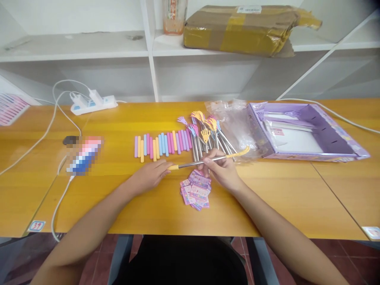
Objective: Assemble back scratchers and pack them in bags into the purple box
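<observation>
A telescopic back scratcher [190, 164] with a yellow hand-shaped head stretches level between my hands. My left hand [151, 176] is closed on its yellow handle end. Fingers of my right hand [222, 169] pinch the metal rod, close to the yellow head. Just behind are several more metal back scratchers [205, 136] in a pile, with purple, yellow, pink and blue heads. Left of that pile, coloured handle sleeves [162, 143] lie side by side in a row. A heap of small pink and purple cards [196, 191] sits on the table below the rod.
Clear plastic bags [234, 126] lie beside an open purple box [320, 155] at the right. A white power strip [94, 105] and cables stand at the back left, near a blurred phone-like item [86, 156]. A taped carton [237, 29] rests on the shelf [89, 45].
</observation>
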Available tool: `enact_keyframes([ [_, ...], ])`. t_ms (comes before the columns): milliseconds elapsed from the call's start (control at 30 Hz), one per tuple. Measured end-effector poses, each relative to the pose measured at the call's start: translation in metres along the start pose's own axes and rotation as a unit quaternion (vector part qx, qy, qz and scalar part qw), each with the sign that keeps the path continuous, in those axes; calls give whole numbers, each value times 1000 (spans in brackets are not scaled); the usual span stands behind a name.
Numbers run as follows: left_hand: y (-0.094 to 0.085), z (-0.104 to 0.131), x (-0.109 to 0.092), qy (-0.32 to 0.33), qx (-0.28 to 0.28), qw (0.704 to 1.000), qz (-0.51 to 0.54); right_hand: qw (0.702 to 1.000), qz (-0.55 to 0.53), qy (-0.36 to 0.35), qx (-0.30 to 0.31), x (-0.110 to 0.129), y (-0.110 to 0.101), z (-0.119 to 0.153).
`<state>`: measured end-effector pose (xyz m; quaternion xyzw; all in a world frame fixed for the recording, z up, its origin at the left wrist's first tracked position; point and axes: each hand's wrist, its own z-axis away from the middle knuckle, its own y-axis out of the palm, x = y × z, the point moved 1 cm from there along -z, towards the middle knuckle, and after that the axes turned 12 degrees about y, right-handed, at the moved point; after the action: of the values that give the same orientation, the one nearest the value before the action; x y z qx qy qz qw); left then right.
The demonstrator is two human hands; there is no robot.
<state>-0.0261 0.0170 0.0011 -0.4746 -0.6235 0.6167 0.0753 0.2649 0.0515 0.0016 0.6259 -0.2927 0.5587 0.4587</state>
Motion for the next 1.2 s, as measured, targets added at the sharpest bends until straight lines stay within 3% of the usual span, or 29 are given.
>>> enact_keyframes([
  [100, 2, 2, 2, 12, -13, 998, -56, 1000, 25, -14, -3, 1, 2, 1],
  [267, 6, 3, 6, 92, -46, 985, -139, 1000, 19, -11, 7, 1, 3, 2],
  [433, 15, -1, -8, 131, -64, 983, -115, 999, 26, 23, 42, -4, 16, 5],
  [600, 29, -3, -24, 100, -62, 992, -39, 995, 28, 55, 77, -12, 34, 8],
  [733, 25, -6, -27, 70, -51, 996, 3, 992, 66, 53, 97, -8, 22, 3],
  [933, 8, -10, -35, -29, 45, 989, 138, 998, 29, -28, 50, -5, -2, -2],
  [1200, 13, -10, -39, -31, 47, 978, 200, 996, 77, -37, 3, -17, 9, 4],
])
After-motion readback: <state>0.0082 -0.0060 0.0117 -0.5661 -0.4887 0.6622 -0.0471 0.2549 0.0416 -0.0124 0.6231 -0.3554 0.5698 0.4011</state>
